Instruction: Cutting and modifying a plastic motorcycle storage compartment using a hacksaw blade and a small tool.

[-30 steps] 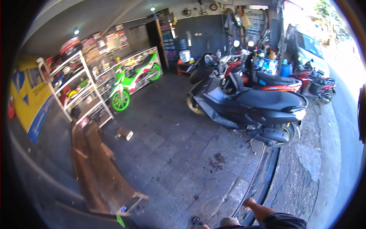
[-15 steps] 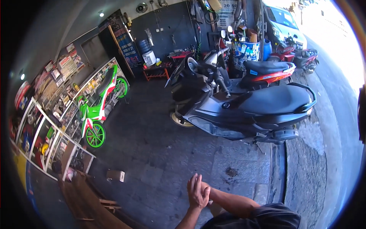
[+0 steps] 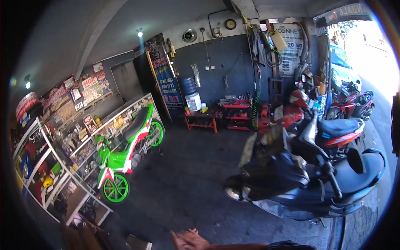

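At the bottom edge, my right hand (image 3: pixel 187 241) reaches in from the right, its fingers apart and pointing up and left. My left hand (image 3: pixel 193 231) is against it and mostly hidden, with a few fingertips showing. I see no object in either hand. Beyond them on the dark floor, a black scooter (image 3: pixel 273 179) stands to the right and a green-and-white motorbike (image 3: pixel 114 162) with green wheels stands to the left.
Left are a white shelving rack (image 3: pixel 52 166) and display cabinet (image 3: pixel 143 101). At the back stand a red bench (image 3: pixel 202 116), water dispenser (image 3: pixel 193 100) and tool cart (image 3: pixel 237 114). Right are red scooters (image 3: pixel 343 133), a car (image 3: pixel 338 56) and the floor's edge with a channel (image 3: pixel 342 233).
The view has tilted up toward the back wall, so the scene sits lower in frame. My hands, raised together half a second ago, are now low at the bottom edge.
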### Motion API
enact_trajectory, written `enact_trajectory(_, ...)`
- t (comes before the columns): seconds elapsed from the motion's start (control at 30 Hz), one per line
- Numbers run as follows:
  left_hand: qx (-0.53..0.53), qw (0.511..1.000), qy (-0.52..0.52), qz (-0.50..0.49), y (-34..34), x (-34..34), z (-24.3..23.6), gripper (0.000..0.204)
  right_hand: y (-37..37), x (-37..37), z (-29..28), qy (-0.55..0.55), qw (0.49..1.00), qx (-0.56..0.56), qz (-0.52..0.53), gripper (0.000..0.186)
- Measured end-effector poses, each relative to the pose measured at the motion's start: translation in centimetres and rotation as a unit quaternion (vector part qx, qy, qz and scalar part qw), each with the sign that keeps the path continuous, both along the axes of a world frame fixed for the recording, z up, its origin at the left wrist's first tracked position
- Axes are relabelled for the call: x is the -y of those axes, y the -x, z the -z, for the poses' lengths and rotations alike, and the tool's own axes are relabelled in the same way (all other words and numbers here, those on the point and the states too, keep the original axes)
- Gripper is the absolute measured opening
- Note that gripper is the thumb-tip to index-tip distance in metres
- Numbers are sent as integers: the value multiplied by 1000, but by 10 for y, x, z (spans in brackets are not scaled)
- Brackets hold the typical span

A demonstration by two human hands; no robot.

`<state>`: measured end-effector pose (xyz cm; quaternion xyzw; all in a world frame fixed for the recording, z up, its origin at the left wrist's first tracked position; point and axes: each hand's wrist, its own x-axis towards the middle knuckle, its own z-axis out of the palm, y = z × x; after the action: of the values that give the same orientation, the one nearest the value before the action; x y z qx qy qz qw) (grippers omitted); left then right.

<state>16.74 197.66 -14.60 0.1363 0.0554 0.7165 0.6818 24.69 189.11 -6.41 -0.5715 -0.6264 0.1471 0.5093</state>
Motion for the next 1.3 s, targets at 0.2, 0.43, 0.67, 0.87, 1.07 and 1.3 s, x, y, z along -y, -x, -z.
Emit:
enact_trajectory(0.2, -539, 762, 84, 350, -67, -254, -61, 68, -211, -112, 7, 554, 788, -56, 261, 56)
enact_trajectory(0.43, -844, 481, -105, 215, -267, -429, -80, 54, -400, -182, 185, 407, 857, 22, 314, 44)
enact_trajectory(0.67, -918, 343, 14, 199, -285, -566, 93, 38, -562, -336, 137, 368, 876, -14, 310, 37)
enact_trajectory(0.87, -870, 405, 120, 257, -455, -675, 125, 39, -735, -442, 180, 403, 863, 10, 305, 31)
enact_trajectory(1.07, -850, 402, 208, 270, -552, -854, 148, 40, -904, -623, 176, 442, 817, -107, 355, 32)
enact_trajectory(1.3, -804, 554, -83, 199, -738, -998, 120, 26, -1156, -759, 139, 228, 791, -161, 545, 34)
